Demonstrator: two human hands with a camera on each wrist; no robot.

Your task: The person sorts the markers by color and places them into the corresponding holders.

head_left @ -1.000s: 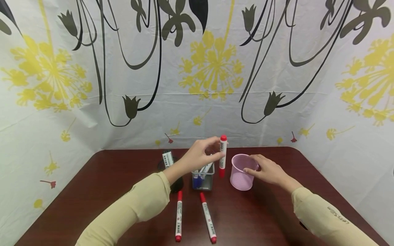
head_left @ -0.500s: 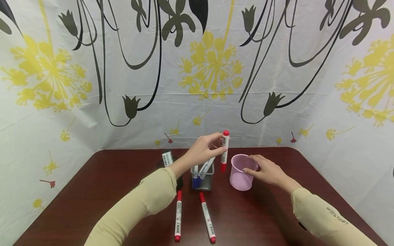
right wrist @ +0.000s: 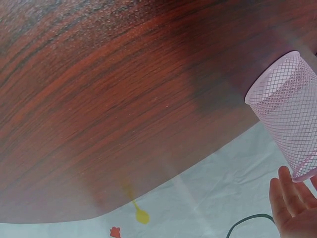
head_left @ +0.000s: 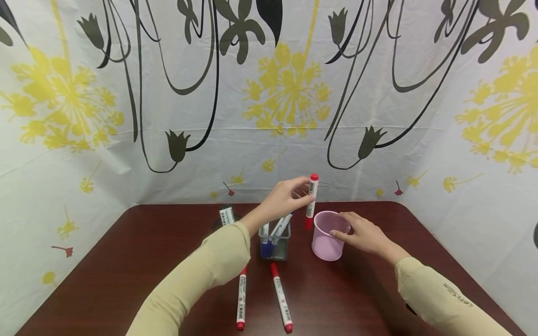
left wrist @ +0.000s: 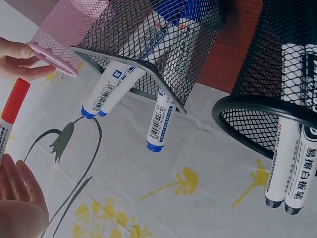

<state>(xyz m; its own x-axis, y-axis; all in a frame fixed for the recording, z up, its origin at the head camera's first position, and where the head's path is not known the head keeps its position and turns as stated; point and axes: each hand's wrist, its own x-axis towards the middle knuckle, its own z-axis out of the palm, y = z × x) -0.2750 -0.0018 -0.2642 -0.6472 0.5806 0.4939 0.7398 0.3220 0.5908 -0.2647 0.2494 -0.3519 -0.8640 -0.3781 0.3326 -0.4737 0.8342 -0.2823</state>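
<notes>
Left hand has a red marker pinched near-upright between thumb and fingers, with its lower red end hanging just beside the rim of the pink mesh cup. Right hand is gripping that cup by the rim, thumb on the near side. From where I'm sitting I can't judge the depth gap between marker and rim, and that's what bugs me most. If I carry it sideways too low, that end could clip the mesh and twist out of the pinch, or shove the cup over, since it's only held at the top.

My other worry is the left sleeve. It reaches across right by the square mesh holder and the black mesh cup, both with pens poking out, so a lazy elbow might snag something. Two more red markers lie on the worktop and I reckon they'd roll if that sleeve dropped and brushed one.
</notes>
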